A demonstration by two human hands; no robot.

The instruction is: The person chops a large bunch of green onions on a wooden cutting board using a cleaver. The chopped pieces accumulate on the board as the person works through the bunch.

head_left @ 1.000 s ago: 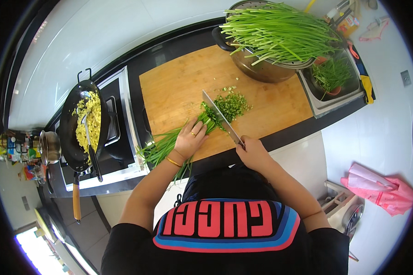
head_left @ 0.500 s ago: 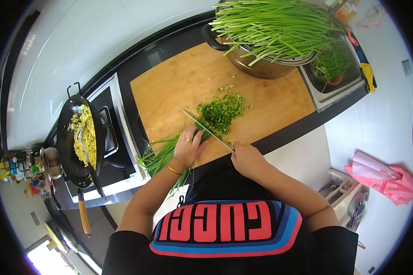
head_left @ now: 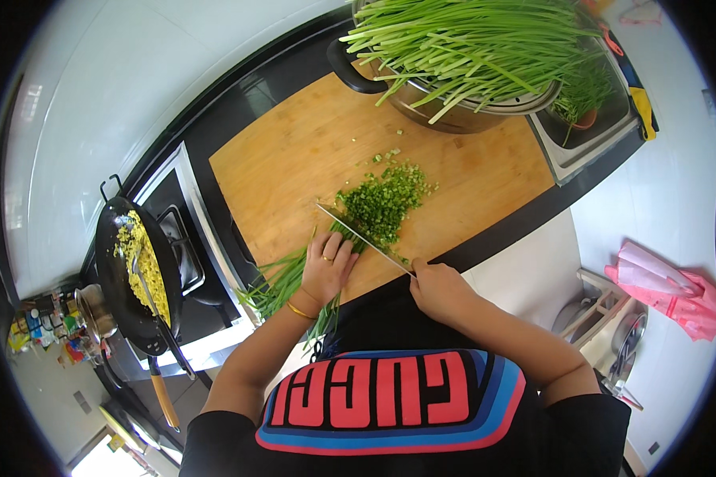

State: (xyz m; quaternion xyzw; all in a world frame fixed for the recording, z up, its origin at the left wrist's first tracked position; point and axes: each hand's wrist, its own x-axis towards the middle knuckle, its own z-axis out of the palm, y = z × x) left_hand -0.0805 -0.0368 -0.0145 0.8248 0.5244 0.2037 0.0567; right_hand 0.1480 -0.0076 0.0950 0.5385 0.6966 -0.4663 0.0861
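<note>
My left hand [head_left: 323,266], with a ring and a bracelet, presses a bunch of garlic chives [head_left: 274,288] onto the front left of the wooden cutting board [head_left: 294,151], fingers bent over them. Their long leaves trail left and hang over the board's front edge. My right hand [head_left: 439,291] is closed round the handle of a kitchen knife [head_left: 367,240], which is mostly hidden in it. The blade slants across the cut end of the bunch, just beyond my left fingertips. Right beside the blade lies a pile of finely chopped chives [head_left: 388,197], with loose bits scattered behind.
A steel pot [head_left: 445,119] heaped with whole chives [head_left: 469,56] stands at the back right, by a sink [head_left: 569,163] holding more greens. On the left, a black wok [head_left: 147,330] of yellow scrambled egg [head_left: 147,274] with a spatula sits on the stove [head_left: 207,230].
The whole view has shifted slightly, so the wok sits lower and the pot higher in the picture. Both hands keep their grips, and the knife stays at the cut end of the chives.
</note>
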